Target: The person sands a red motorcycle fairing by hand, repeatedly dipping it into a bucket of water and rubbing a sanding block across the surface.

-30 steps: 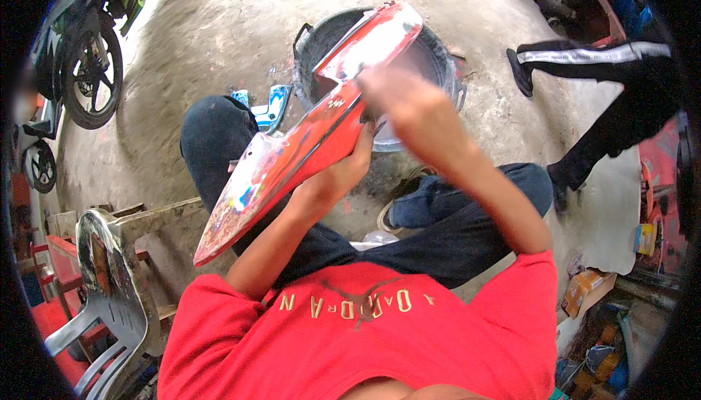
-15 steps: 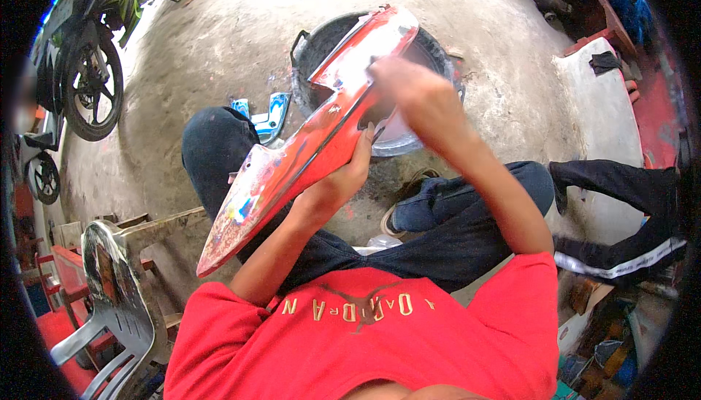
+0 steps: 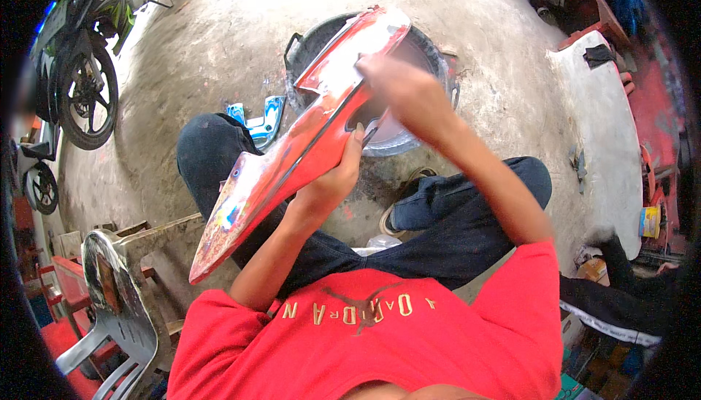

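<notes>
A long red and white motorcycle body panel (image 3: 310, 137), its paint worn in patches, slants across my lap. Its pointed end lies toward my left side, and its wide end is over a black basin (image 3: 442, 71) of cloudy water. My left hand (image 3: 332, 184) grips the panel's lower edge near the middle, thumb up by a cut-out. My right hand (image 3: 409, 97), smeared by motion, presses curled fingers on the upper part of the panel. A small dark bit shows at its fingertips, but what they hold is hidden.
A blue and white panel piece (image 3: 272, 119) lies on the concrete floor beyond my left knee. Motorcycles (image 3: 91, 93) stand at the far left, a grey plastic chair (image 3: 120, 305) nearer. At right are a pale slab (image 3: 617, 130) and another person's black, white-striped trouser leg (image 3: 606, 309).
The panel and both hands sit slightly further left in the picture. My right hand stays at the panel's upper part. The other person's leg at the right has shifted nearer the lower right.
</notes>
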`<state>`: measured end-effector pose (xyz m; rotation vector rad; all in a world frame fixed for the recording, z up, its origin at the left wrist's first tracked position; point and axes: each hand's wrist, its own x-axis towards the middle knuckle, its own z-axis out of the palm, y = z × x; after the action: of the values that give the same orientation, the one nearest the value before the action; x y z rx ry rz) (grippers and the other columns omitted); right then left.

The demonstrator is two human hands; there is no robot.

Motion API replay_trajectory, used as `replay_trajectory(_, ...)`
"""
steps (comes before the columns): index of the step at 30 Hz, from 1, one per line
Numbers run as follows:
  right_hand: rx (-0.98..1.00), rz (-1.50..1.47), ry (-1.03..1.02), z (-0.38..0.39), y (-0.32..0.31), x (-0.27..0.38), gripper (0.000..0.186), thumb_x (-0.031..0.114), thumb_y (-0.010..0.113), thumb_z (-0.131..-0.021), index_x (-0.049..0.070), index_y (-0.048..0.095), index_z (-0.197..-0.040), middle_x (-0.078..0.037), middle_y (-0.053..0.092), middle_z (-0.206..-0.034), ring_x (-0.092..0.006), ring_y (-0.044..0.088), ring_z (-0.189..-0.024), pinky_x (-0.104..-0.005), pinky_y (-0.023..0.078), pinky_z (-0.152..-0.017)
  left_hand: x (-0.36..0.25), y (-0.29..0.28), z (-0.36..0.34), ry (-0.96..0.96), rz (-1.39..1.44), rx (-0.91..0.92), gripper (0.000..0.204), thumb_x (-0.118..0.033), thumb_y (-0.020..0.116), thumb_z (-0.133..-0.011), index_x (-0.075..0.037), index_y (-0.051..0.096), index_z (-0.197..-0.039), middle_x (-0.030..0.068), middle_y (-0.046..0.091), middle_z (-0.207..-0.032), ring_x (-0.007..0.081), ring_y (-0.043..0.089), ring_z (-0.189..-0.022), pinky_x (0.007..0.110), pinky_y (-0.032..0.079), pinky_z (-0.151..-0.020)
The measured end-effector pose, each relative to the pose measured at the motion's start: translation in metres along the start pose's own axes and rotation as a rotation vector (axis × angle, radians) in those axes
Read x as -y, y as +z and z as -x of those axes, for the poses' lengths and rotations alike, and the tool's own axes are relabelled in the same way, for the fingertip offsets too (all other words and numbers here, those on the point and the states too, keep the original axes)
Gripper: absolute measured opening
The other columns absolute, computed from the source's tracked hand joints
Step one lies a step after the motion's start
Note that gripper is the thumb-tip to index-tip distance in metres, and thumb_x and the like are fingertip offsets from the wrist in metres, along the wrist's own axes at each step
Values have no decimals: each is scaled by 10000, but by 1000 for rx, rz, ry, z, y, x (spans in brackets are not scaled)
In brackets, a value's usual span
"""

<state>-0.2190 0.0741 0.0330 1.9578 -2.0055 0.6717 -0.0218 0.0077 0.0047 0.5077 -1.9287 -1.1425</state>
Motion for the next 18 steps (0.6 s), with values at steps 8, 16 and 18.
replay_trajectory(8, -50, 52, -57, 2, 11, 0, 383, 87, 614, -893, 52, 654, -1272, -137, 707, -1264, -298, 691, -1170, -390, 564, -991, 3, -6, 3, -3, -41, -6, 370, -49, 728, -892, 31, 668, -1248, 221, 683, -1229, 383, 635, -1150, 471, 456, -1050)
replay_trajectory(16, -41, 5, -25, -3, 14, -18, 375, 79, 581, -908, 41, 662, -1273, -160, 701, -1278, -285, 687, -1181, -397, 552, -1008, 1, -9, 0, 21, -11, 33, 403, -22, 710, -902, 31, 637, -1295, 226, 660, -1289, 390, 610, -1213, 460, 426, -1095)
replay_trajectory(18, -99, -62, -135, -1, 6, 25, 389, 40, 565, -904, 26, 645, -1284, -177, 693, -1284, -311, 681, -1187, -400, 551, -1006, -2, -16, -8, 46, 14, 25, 398, -12, 714, -898, 41, 636, -1285, 221, 659, -1284, 376, 612, -1215, 442, 433, -1090)
